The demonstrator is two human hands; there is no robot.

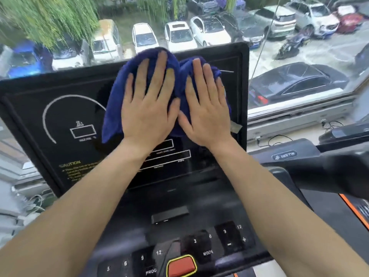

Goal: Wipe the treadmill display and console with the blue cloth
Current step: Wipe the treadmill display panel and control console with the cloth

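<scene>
- Head view, hands: the left hand (148,108) and the right hand (205,105) lie side by side, thumbs almost touching, both flat with fingers spread. Neither is closed around anything; the open palms press the blue cloth (115,100) against the panel.
- Head view, cloth: it is bunched under both palms on the upper middle to right part of the treadmill display (65,120). Its top edge reaches the panel's upper frame, and a loose fold hangs below the left hand's outer side.
- Head view, display: the black screen is dark. A white arc and an incline box show to the left of the cloth, and a yellow caution label (69,170) sits low on the left.
- Head view, console: below the display, the button deck (229,234) with numbered keys, the mode key and the red stop button (181,265) lies bare, well apart from the cloth.
- Step in hand, as I judge it: wiping the display's upper right area, with the console not yet reached.
- Next move, as I judge it: keep flat pressure and sweep the cloth left over the arc and label, then carry it down to the buttons, going lightly so that no key is pressed.
</scene>
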